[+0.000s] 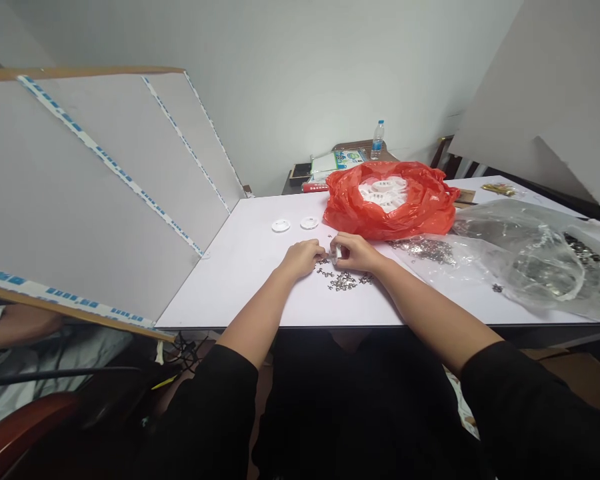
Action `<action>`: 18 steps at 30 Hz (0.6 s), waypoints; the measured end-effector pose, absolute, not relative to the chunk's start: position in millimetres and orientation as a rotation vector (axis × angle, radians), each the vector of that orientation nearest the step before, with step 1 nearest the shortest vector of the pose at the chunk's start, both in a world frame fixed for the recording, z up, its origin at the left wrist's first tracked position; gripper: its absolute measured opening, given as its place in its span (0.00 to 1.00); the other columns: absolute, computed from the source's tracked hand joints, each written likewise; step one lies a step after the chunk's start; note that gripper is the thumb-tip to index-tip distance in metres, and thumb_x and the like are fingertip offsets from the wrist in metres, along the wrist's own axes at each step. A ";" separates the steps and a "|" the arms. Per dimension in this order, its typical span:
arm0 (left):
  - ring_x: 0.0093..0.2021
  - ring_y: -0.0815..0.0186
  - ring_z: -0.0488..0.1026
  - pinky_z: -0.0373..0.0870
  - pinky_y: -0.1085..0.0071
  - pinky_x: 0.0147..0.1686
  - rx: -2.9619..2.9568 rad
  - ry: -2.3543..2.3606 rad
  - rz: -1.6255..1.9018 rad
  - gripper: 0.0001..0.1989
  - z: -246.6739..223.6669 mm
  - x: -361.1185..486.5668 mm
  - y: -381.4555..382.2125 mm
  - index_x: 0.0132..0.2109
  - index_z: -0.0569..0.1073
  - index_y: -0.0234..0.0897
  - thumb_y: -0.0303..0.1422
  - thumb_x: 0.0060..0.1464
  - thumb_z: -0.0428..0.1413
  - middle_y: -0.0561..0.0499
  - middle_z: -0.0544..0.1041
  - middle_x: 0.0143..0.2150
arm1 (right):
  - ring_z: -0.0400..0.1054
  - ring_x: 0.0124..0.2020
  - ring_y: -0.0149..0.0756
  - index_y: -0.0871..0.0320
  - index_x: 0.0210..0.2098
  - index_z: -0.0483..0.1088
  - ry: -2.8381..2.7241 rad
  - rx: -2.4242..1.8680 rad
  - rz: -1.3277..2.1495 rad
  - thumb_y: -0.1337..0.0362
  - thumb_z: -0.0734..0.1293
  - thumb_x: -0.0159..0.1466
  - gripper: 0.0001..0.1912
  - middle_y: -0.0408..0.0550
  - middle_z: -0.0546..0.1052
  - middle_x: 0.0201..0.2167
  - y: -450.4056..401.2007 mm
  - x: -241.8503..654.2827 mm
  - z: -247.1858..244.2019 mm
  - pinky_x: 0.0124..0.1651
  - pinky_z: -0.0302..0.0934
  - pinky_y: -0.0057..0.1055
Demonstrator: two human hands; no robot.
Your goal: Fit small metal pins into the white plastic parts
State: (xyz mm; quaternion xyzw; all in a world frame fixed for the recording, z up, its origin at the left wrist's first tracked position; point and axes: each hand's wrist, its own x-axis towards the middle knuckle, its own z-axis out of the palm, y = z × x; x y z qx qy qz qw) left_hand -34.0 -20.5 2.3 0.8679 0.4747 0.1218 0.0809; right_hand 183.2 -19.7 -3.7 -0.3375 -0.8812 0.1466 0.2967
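My right hand (354, 253) grips a small white round piece (335, 254) between thumb and fingers, tilted on its edge above the white table (240, 267). Close beside it, the fingers of my left hand (305, 259) are pinched together near the piece's left side; whatever they hold is too small to name. Several small metal parts (343, 281) lie scattered just below both hands. Farther back on the table rest two white discs, one on the left (281, 226) and one on the right (309, 223).
A red plastic bag (390, 223) with white pieces stands behind my right hand. Clear plastic bags (535, 260) with metal parts cover the right side. A grey panel (105, 193) rises at the left. A water bottle (377, 141) stands at the back.
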 end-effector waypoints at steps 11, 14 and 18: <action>0.36 0.63 0.66 0.54 0.65 0.33 2.691 1.442 0.355 0.13 3.0 -27.2 -27.8 0.38 0.79 0.40 0.22 0.57 0.50 0.47 0.72 0.37 | 0.56 0.28 0.19 0.64 0.34 0.69 -2.313 -0.859 0.408 0.67 0.68 0.51 0.11 0.46 0.66 0.33 -16.8 179.7 -6.3 0.32 0.52 0.18; 0.36 0.63 0.66 0.54 0.65 0.33 2.708 1.453 0.339 0.14 3.4 -25.0 -29.2 0.38 0.79 0.41 0.22 0.58 0.50 0.47 0.72 0.38 | 0.56 0.27 0.18 0.65 0.33 0.69 -2.305 -0.855 0.430 0.67 0.68 0.50 0.11 0.45 0.65 0.33 -16.7 180.7 -6.8 0.32 0.53 0.18; 0.35 0.64 0.66 0.53 0.65 0.32 2.731 1.447 0.322 0.13 3.6 -23.3 -29.3 0.39 0.79 0.40 0.23 0.58 0.50 0.47 0.71 0.38 | 0.56 0.27 0.18 0.65 0.33 0.68 -2.302 -0.861 0.423 0.67 0.68 0.50 0.11 0.45 0.65 0.32 -15.9 181.8 -8.2 0.31 0.53 0.18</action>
